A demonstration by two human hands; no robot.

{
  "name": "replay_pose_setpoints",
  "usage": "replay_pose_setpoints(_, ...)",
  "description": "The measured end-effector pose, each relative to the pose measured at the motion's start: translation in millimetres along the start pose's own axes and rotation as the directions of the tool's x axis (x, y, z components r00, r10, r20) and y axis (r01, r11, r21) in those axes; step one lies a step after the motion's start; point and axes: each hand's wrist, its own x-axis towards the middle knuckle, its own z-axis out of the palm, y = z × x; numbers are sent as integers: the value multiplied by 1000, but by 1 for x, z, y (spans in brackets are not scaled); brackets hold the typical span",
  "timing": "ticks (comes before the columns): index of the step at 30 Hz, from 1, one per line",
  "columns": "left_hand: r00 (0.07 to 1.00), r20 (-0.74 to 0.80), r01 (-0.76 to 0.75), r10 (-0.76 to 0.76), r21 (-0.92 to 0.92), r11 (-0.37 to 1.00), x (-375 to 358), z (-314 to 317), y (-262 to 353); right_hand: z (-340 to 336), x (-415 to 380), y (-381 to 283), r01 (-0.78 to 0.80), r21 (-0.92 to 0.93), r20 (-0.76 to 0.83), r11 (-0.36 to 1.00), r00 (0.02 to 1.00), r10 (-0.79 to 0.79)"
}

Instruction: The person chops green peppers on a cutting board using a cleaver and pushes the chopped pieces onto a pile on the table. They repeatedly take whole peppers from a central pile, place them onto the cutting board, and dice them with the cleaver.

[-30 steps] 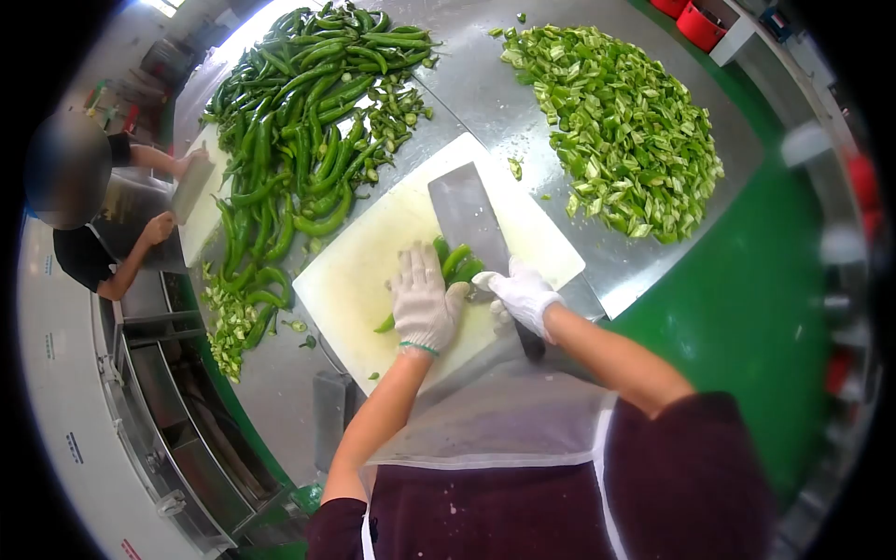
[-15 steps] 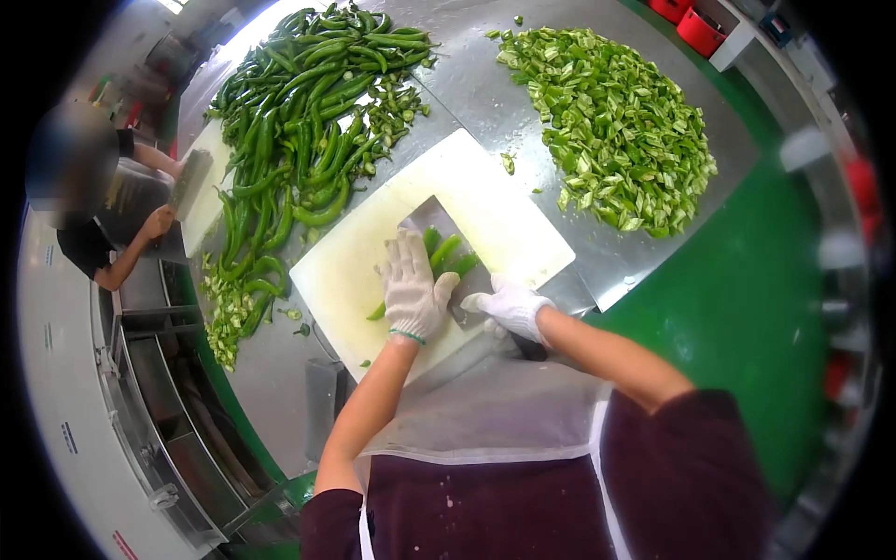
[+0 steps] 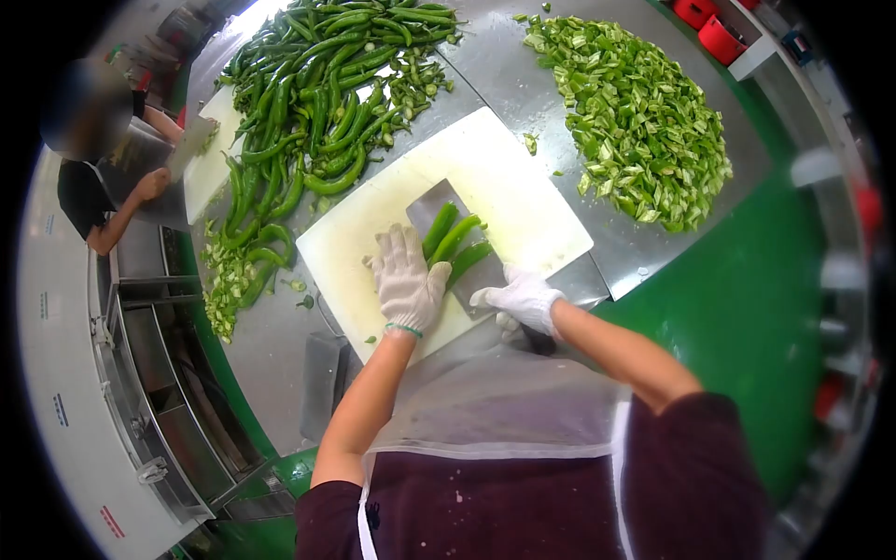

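Note:
A cleaver (image 3: 431,199) lies with its broad grey blade flat over the white cutting board (image 3: 345,233). My right hand (image 3: 525,300), in a white glove, is closed around its dark handle at the board's near edge. Several green chili peppers (image 3: 455,238) rest on the blade, side by side. Just left of them is my left hand (image 3: 408,282), in a knitted glove, flat with fingers stretched out and the thumb touching the peppers' near ends. Whether anything lies under its palm is hidden.
Whole green peppers (image 3: 322,103) are heaped beyond the board, and a large pile of chopped pepper (image 3: 644,131) lies at the right. More cut pieces (image 3: 227,294) sit at the left. Across the table a person (image 3: 107,187) works at another board (image 3: 210,173).
The peppers, partly covered by my left hand before, now lie more exposed on the blade. My left hand has shifted left relative to the blade. The whole view has shifted slightly.

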Motion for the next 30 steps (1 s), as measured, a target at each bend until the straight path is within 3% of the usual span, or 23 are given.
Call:
replay_pose_setpoints(4, 1000, -23, -9, 7, -85, 996, 0, 1, -1, 9, 2, -1, -85, 74, 42, 994, 996, 82)
replay_pose_setpoints(7, 999, -39, -17, 12, -123, 992, -1, -4, 1, 21, 0, -8, -21, -109, 36, 994, 999, 25)
replay_pose_setpoints(11, 994, -113, -35, 6, -249, 968, -1, -8, -2, 54, 7, -15, 71, -647, -144, 759, 966, -213)
replay_pose_setpoints(12, 991, -131, -34, 0, -263, 964, -2, -6, -2, 62, 1, -28, 6, -621, -151, 784, 980, -127)
replay_pose_setpoints(15, 977, -211, -64, -3, -314, 947, 0, -4, -3, 66, -7, -36, -1, -613, -141, 790, 984, -108)
replay_pose_setpoints(20, 918, -391, -131, -63, -450, 883, -4, 3, -9, 57, -31, -34, 48, -718, -108, 694, 978, -179)
replay_pose_setpoints(23, 937, -349, -142, -1, -383, 913, -3, -10, -1, 33, -58, -46, -31, -736, -218, 676, 957, -193)
replay_pose_setpoints(25, 983, -186, -50, 1, -264, 963, -1, -10, 3, 11, -60, -57, -76, -760, -306, 646, 918, -252)
replay_pose_setpoints(28, 990, 134, 62, -54, -58, 996, 14, -35, 21, -28, -30, -63, -15, -898, -255, 439, 832, -493)
replay_pose_setpoints(30, 989, 140, 57, -52, -34, 998, 13, -34, 22, -30, -19, -66, -51, -948, -216, 314, 828, -517)
